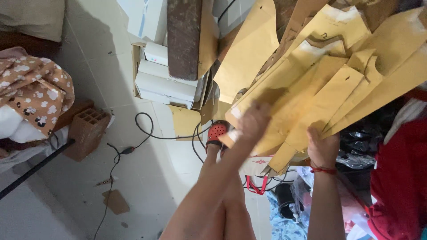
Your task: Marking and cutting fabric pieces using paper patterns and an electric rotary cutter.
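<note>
Head view: your forearms rise from the bottom edge, nearest the lens. Your left hand (252, 122) lies flat on the face of the fanned brown card pattern pieces (311, 84), blurred; whether its fingers curl round an edge cannot be told. Your right hand (322, 149), with a red cord (324, 169) at the wrist, is closed on the lower ends of the same bundle, thumb hidden. The pieces spread upward and to the right, hanging in front of you above the clutter. Below, a red perforated shoe (216, 132) shows on the tiled floor (147, 178), with black cable (147, 129) looping past it, a hollow brick (88, 129) to the left and white boxes (164, 80) stacked beyond. In my judgement, keep the right grip low and firm while the left sorts one sheet at a time, so the fan does not slip.
</note>
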